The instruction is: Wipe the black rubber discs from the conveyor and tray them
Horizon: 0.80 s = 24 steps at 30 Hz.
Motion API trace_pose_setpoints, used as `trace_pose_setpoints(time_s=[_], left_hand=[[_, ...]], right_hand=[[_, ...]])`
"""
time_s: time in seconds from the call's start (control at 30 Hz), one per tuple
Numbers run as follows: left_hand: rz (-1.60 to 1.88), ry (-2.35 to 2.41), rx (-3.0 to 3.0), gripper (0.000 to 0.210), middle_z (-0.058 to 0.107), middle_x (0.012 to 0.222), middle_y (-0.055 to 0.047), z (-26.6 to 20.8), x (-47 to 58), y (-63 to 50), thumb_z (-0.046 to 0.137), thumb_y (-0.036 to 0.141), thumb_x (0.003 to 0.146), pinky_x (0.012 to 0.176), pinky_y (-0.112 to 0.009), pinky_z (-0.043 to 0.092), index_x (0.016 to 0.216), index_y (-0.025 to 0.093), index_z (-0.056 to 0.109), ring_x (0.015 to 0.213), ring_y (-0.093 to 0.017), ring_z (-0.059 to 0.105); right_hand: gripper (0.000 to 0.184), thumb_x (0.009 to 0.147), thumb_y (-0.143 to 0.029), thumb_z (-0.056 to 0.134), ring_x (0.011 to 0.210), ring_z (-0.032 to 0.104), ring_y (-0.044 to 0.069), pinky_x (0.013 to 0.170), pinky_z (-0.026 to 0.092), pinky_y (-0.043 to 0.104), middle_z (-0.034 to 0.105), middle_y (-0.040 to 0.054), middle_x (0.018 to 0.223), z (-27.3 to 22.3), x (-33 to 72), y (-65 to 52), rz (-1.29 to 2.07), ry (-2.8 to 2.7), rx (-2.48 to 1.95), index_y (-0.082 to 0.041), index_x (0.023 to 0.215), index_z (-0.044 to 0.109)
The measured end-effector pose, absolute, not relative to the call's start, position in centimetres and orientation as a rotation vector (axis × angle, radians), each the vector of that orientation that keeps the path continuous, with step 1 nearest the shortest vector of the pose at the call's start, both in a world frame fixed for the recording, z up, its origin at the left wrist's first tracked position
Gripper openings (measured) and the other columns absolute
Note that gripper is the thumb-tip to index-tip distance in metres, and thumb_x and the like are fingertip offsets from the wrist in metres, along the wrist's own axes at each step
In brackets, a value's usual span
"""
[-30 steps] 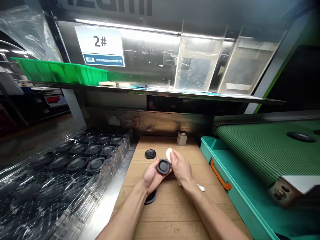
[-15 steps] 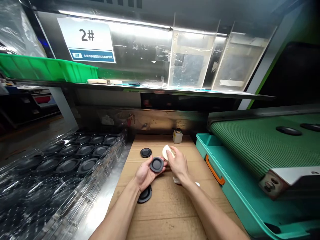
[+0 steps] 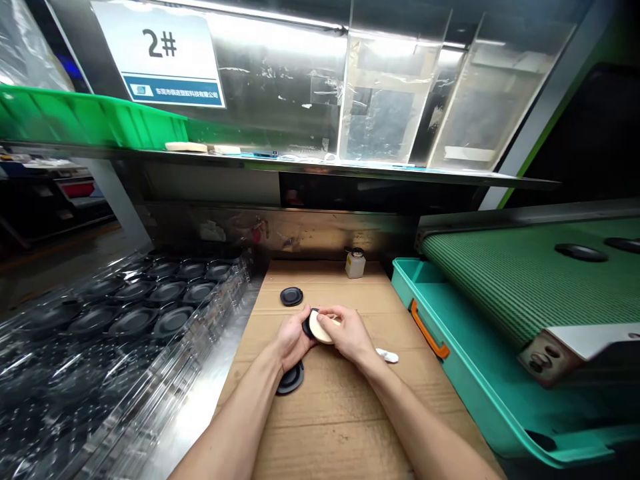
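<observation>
Left hand (image 3: 293,343), half curled, cradles a small black disc (image 3: 307,325) at the centre of the frame, while the right hand (image 3: 351,332), closed in a pinch, holds a round cream pad (image 3: 319,329) over it. Half a second ago the pad stood clear, up and right of the disc; now it covers most of that face, which suggests pad and part have been brought together for the working step. Around them on the cardboard-covered worktop (image 3: 345,427) lie two more black discs (image 3: 291,297), above and below the left hand.
</observation>
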<state>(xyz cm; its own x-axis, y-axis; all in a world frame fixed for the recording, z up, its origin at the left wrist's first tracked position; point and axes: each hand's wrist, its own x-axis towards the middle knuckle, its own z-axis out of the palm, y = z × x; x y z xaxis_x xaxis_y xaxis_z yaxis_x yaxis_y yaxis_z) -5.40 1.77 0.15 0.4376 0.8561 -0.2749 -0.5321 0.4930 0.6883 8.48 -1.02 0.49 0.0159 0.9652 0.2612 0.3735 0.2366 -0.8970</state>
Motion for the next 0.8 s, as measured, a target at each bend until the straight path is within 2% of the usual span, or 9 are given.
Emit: trace_pose_setpoints(time_s=[0.1, 0.2, 0.27, 0.4, 0.57, 0.7, 0.8], left_hand=[[0.948, 0.696, 0.557, 0.027, 0.069, 0.102, -0.017, 0.1, -5.2, 1.7, 0.045, 0.028, 0.094, 0.084, -0.036, 0.054, 0.097, 0.009, 0.064, 0.093, -0.024, 0.067], [0.953, 0.715, 0.561, 0.027, 0.069, 0.102, -0.017, 0.2, -5.3, 1.8, 0.044, 0.027, 0.094, 0.082, -0.036, 0.055, 0.094, 0.008, 0.064, 0.089, -0.024, 0.068], [0.935, 0.709, 0.574, 0.027, 0.069, 0.101, -0.018, 0.2, -5.2, 1.9, 0.044, 0.026, 0.094, 0.081, -0.038, 0.056, 0.094, 0.007, 0.063, 0.087, -0.024, 0.068], [0.936, 0.708, 0.553, 0.029, 0.070, 0.097, -0.019, 0.2, -5.1, 2.2, 0.041, 0.026, 0.095, 0.081, -0.038, 0.056, 0.095, 0.007, 0.063, 0.088, -0.025, 0.068], [0.927, 0.691, 0.522, 0.031, 0.070, 0.097, -0.018, 0.3, -5.0, 2.3, 0.038, 0.026, 0.096, 0.082, -0.039, 0.056, 0.095, 0.007, 0.063, 0.088, -0.024, 0.069], [0.936, 0.717, 0.517, 0.030, 0.071, 0.093, -0.017, 0.5, -4.7, 2.2, 0.039, 0.025, 0.096, 0.081, -0.038, 0.057, 0.095, 0.007, 0.063, 0.086, -0.024, 0.069], [0.980, 0.714, 0.496, 0.029, 0.071, 0.089, -0.015, 0.6, -4.6, 2.2, 0.038, 0.022, 0.096, 0.080, -0.034, 0.057, 0.092, 0.008, 0.064, 0.084, -0.021, 0.069]], right_hand=[[0.026, 0.082, -0.034, 0.057, 0.080, 0.063, 0.016, 0.071, 0.045, 0.023, 0.071, 0.0036, 0.090, 0.4, 8.4, -0.7, 0.892, -1.580, -1.225, -0.016, 0.091, 0.073], [0.024, 0.078, -0.032, 0.060, 0.070, 0.062, 0.015, 0.060, 0.042, 0.021, 0.070, 0.0022, 0.078, 0.7, 9.5, -0.6, 0.980, -1.747, -1.359, -0.015, 0.086, 0.075], [0.025, 0.079, -0.033, 0.059, 0.066, 0.061, 0.015, 0.057, 0.041, 0.021, 0.070, 0.0021, 0.074, 1.1, 10.0, -0.6, 0.910, -1.749, -1.487, -0.015, 0.088, 0.075], [0.028, 0.085, -0.033, 0.053, 0.080, 0.063, 0.016, 0.072, 0.044, 0.022, 0.073, 0.0027, 0.088, 1.6, 9.8, -0.4, 0.602, -1.732, -1.431, -0.020, 0.096, 0.075], [0.026, 0.084, -0.033, 0.054, 0.072, 0.063, 0.016, 0.065, 0.042, 0.022, 0.071, 0.0011, 0.079, 1.9, 10.1, -0.3, 0.703, -1.950, -1.436, -0.020, 0.090, 0.075], [0.032, 0.092, -0.039, 0.045, 0.086, 0.064, 0.019, 0.074, 0.042, 0.025, 0.072, 0.0050, 0.095, 1.9, 9.2, -0.7, 0.391, -1.857, -1.619, -0.024, 0.110, 0.067], [0.039, 0.093, -0.046, 0.042, 0.083, 0.065, 0.023, 0.072, 0.042, 0.029, 0.071, 0.0071, 0.094, 2.0, 7.6, -1.2, 0.246, -1.961, -1.742, -0.027, 0.124, 0.055]])
